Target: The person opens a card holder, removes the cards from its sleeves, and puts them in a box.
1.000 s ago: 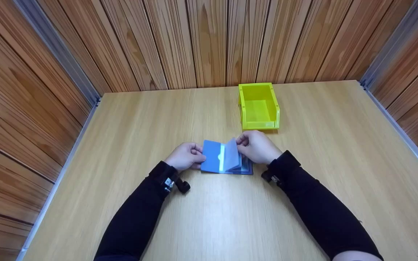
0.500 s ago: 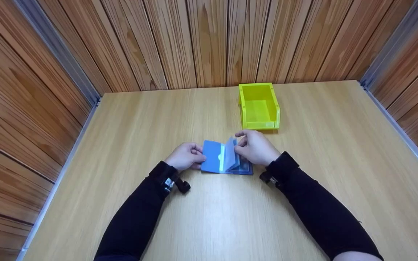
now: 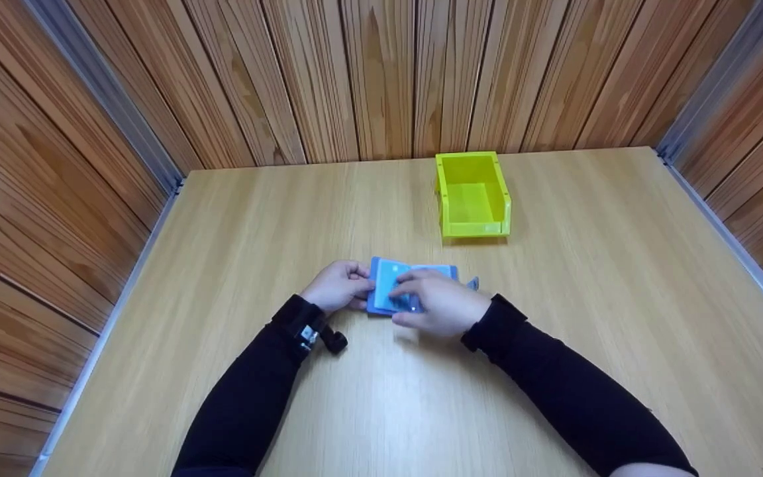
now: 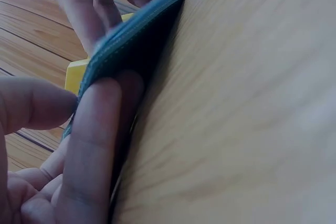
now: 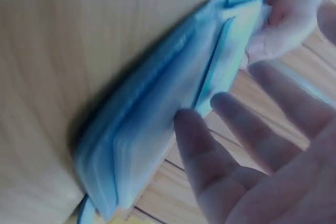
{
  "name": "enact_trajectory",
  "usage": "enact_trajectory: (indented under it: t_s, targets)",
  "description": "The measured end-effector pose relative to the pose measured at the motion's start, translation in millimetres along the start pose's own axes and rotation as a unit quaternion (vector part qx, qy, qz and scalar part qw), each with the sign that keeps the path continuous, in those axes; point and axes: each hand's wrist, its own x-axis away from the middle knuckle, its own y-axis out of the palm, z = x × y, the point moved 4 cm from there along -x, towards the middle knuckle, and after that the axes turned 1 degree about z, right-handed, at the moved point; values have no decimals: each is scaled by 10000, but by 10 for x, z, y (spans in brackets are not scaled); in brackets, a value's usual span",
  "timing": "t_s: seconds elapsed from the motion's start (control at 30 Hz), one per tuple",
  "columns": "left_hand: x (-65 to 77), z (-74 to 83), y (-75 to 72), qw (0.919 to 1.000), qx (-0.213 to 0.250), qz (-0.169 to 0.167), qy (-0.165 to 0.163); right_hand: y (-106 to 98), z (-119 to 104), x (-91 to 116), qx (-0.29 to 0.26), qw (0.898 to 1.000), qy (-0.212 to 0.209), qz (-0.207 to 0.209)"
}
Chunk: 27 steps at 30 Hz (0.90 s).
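A blue card holder [image 3: 385, 275] lies spread on the table, clear plastic sleeves [image 5: 152, 135] inside it. My left hand [image 3: 335, 285] pinches its left cover edge; in the left wrist view the thumb is on one side and the fingers [image 4: 92, 124] are under the cover, raising that edge off the tabletop. Over the sleeves is my right hand [image 3: 444, 301], fingers spread and gently bent, with fingertips right at the sleeves in the right wrist view. It hides much of the holder's right half from the head view. A small strap [image 3: 473, 283] sticks out at the right.
Behind the holder, a yellow open-front bin [image 3: 475, 229] stands near the back of the wooden table [image 3: 275, 218]. Wood-plank walls [image 3: 381, 79] enclose the back and sides, with metal rails at the corners.
My right hand has let go of the lifted sleeve and moved left and nearer, over the pages. The sleeve now lies turned over on the left cover. The left hand has stayed in place.
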Motion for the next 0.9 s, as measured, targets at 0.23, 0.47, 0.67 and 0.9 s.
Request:
enact_trajectory:
  t_s: [0.23,0.47,0.67,0.9]
  targets:
    - [14,-4,-2,10000,72,-17,-5,88,-62,34,475,9986,-86,-224]
    - [28,4,0,9998,174,-45,-33,114,-56,26,533,9983,-86,-198]
    - [24,13,8,9998,179,-70,-38,93,-67,28,422,9989,-151,-160]
    - [18,18,22,9998,122,-142,30,13,14,-17,-430,9972,600,68]
